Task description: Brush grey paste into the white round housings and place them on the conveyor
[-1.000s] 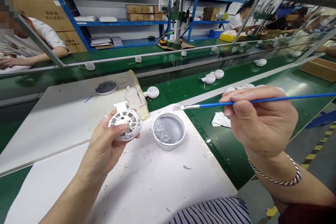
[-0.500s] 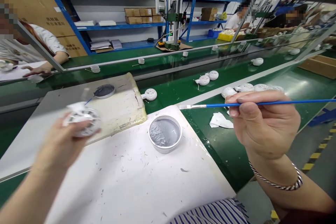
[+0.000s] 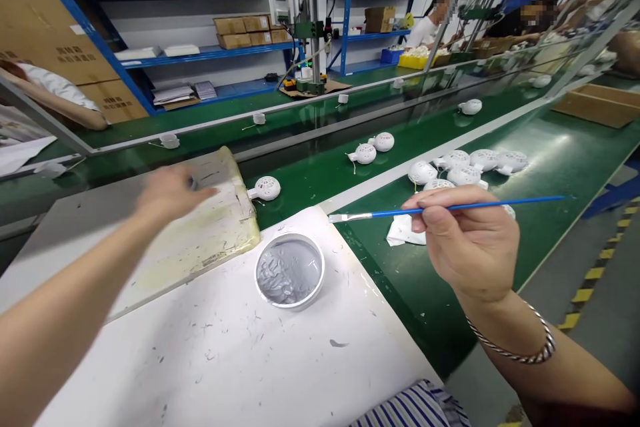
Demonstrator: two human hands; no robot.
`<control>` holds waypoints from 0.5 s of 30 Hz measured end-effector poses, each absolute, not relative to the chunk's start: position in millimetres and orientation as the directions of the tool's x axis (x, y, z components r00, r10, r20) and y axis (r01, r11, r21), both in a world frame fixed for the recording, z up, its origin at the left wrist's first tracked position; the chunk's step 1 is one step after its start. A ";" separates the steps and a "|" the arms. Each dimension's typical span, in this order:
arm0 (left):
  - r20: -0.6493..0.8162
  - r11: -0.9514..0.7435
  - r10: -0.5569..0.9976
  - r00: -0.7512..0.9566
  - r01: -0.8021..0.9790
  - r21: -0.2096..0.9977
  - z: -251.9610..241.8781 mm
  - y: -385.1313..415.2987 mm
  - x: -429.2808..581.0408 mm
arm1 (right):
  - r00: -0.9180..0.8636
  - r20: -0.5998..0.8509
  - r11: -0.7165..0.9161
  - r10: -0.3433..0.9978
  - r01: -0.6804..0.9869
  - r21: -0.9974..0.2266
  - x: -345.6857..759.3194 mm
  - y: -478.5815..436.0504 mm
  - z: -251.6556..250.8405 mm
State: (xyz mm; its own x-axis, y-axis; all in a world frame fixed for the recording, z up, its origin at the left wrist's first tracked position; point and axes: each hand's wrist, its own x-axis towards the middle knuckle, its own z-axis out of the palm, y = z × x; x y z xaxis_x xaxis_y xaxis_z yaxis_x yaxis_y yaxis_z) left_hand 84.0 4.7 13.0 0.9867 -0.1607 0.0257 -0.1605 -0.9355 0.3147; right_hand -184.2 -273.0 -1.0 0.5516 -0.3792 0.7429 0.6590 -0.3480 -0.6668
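My right hand (image 3: 467, 243) pinches a thin blue paintbrush (image 3: 395, 212), held level with its pale bristles pointing left. Below and left of the bristles, a round white tub (image 3: 290, 271) of grey paint stands on the paint-flecked white sheet. My left hand (image 3: 170, 193) is stretched over the board (image 3: 200, 240) at the left. Motion smears it, its thumb points right, and its other fingers are mostly hidden. A dark grey bit of the second paint tub (image 3: 193, 182) peeks out behind it. No white housing shows at this hand.
A white round housing (image 3: 267, 188) with a slotted face lies beside the board on the green conveyor, with more further right. Several housings (image 3: 455, 160) cluster near a crumpled white tissue (image 3: 405, 232). A brown tray (image 3: 597, 105) is at right. Co-workers sit across the line.
My left hand has moved up over the board, and the white housing it held is out of sight. My right hand and the paintbrush have shifted left in the picture as the view turned.
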 end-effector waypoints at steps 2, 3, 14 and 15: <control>-0.054 -0.927 -0.244 0.968 -0.216 0.306 -12.7 -53.5 99.6 | 0.623 0.698 -0.323 -0.354 0.619 -0.716 -183.7 -266.8 -4.3; -0.089 -0.929 -0.244 0.966 -0.206 0.308 -23.7 -79.6 104.6 | 0.663 0.673 -0.313 -0.326 0.596 -0.739 -183.6 -263.4 -5.9; -0.187 -0.370 -0.320 0.929 0.060 0.927 4.4 -46.1 79.4 | 0.712 0.700 -0.451 0.057 0.644 -0.618 -164.7 -237.7 -25.2; -0.159 -0.263 -0.307 0.938 0.077 0.962 10.1 -27.8 71.2 | 0.708 0.702 -0.458 0.074 0.650 -0.607 -162.2 -235.5 -27.6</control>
State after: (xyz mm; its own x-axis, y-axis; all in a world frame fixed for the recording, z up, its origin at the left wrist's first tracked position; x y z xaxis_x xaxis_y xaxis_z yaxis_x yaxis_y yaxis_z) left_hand 71.2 -27.8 10.1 0.9383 -0.3073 -0.1587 0.0765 -0.2631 0.9617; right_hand -162.2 -235.5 -27.6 0.7079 0.0738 0.7025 0.6499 -0.4578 -0.6067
